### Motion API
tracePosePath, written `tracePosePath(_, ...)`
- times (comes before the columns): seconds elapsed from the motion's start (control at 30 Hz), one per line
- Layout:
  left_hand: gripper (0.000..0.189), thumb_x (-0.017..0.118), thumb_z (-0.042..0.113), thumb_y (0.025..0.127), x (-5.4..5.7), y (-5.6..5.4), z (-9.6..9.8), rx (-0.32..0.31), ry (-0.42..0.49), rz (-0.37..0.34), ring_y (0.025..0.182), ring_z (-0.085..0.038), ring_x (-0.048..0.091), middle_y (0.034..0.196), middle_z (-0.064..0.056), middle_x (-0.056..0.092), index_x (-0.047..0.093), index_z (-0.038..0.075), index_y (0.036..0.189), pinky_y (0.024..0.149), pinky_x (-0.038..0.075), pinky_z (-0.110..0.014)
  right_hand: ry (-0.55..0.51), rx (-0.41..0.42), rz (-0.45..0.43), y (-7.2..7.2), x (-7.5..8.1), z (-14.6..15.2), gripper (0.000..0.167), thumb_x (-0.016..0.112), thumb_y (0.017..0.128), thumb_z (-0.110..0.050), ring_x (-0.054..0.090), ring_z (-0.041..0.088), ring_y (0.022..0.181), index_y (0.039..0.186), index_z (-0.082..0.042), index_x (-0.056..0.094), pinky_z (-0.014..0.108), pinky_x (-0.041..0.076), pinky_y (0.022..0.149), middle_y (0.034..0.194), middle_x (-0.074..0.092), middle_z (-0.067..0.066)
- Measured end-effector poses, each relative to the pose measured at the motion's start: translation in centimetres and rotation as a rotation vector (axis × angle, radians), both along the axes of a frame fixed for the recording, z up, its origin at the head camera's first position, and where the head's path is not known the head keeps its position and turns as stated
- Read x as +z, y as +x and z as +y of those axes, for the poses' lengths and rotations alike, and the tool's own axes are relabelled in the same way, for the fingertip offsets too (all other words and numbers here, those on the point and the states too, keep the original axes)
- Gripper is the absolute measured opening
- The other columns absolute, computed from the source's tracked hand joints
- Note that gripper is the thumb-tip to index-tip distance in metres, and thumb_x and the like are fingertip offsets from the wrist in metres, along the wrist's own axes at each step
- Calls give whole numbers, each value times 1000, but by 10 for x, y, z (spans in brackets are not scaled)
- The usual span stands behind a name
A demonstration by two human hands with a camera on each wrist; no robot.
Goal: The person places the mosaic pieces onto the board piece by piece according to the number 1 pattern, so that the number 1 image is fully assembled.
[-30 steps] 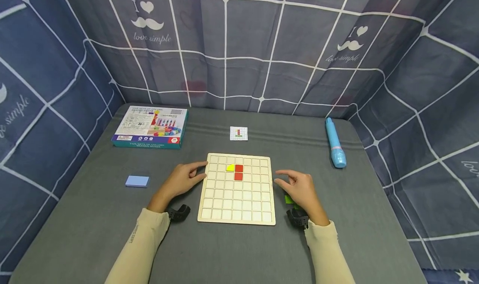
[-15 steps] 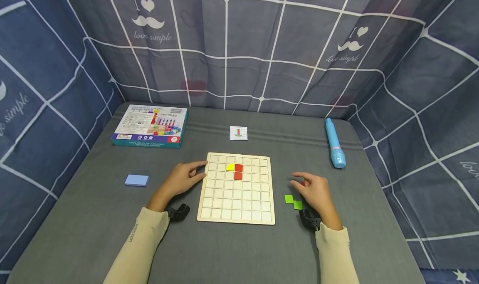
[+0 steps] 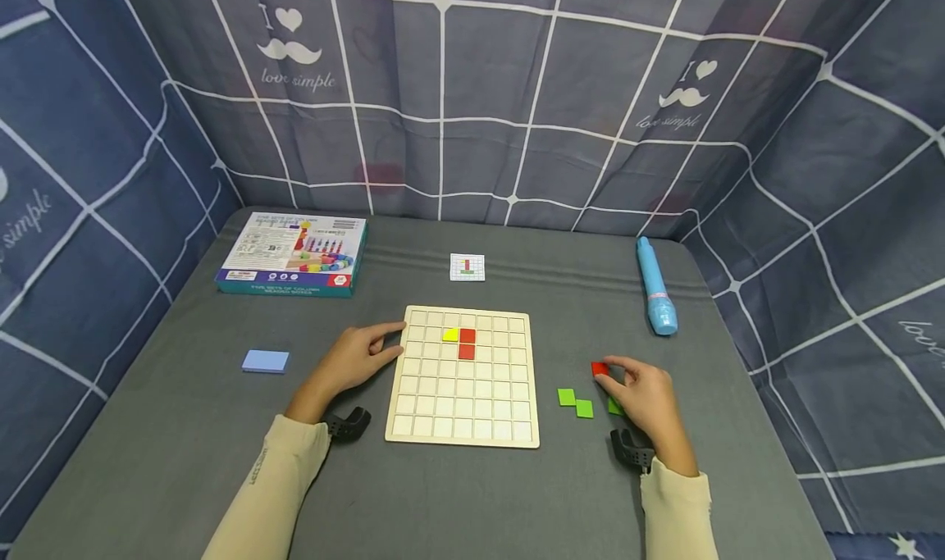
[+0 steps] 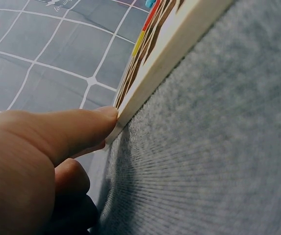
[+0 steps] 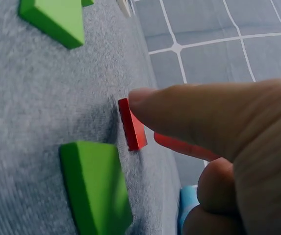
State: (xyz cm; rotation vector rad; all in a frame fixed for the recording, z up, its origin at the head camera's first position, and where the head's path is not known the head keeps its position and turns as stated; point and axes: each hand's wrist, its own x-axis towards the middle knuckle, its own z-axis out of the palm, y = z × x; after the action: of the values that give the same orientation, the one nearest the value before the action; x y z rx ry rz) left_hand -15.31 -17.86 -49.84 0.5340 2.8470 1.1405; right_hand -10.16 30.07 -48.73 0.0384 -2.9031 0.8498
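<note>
A pale wooden grid board (image 3: 462, 396) lies in the middle, bearing a yellow tile (image 3: 450, 335) and two red tiles (image 3: 467, 352). At its left edge, my left hand (image 3: 350, 361) touches the rim with extended thumb (image 4: 89, 128) and index finger. To the board's right, my right hand (image 3: 645, 398) has thumb (image 5: 179, 110) and index finger apart beside a loose red tile (image 5: 133, 128) on the cloth; whether the thumb touches it I cannot tell. A green tile (image 5: 97, 188) lies partly under this hand, and two more green tiles (image 3: 566, 397) lie nearer the board.
Behind the board is a small pattern card (image 3: 467, 267). A game box (image 3: 291, 255) stands back left, with a light-blue block (image 3: 266, 361) in front of it. A blue bottle-shaped object (image 3: 655, 288) lies at right. Grey curtains (image 3: 472, 76) enclose the table.
My right hand has moved right and toward me, away from the board, uncovering the green tiles and reaching the loose red tile. The left hand has stayed at the board's edge.
</note>
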Motion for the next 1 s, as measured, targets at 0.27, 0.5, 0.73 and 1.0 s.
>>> tracePosePath(0.27,44,74,25,97,-1,0,1,-9,0,2,51,-5,29,56,8,38,66,9,137,53,27,-28,15,-8,-37,0,-4,6,30,82,88,-20,36,12,51,115,-8,77,28,30,49,60,41,-4)
tracePosePath(0.5,43,74,25,97,-4,-1,1,-1,3,9,51,-4,29,57,8,38,67,10,137,53,27,-28,2,-1,-26,0,-5,7,28,82,88,-20,35,12,50,114,-9,78,28,29,47,60,41,-4)
tracePosePath(0.73,44,74,25,97,-2,0,1,3,1,4,51,-5,30,57,8,38,67,9,137,53,27,-28,-4,0,-21,-1,-5,7,27,82,89,-20,36,12,51,113,-10,78,29,30,49,62,42,-4)
tracePosePath(1.0,44,74,25,96,-1,0,0,7,-6,-2,52,-7,30,57,7,38,67,9,137,52,25,-27,-3,4,-9,-1,-6,4,25,82,89,-18,35,12,51,112,-9,77,28,29,50,62,41,-4)
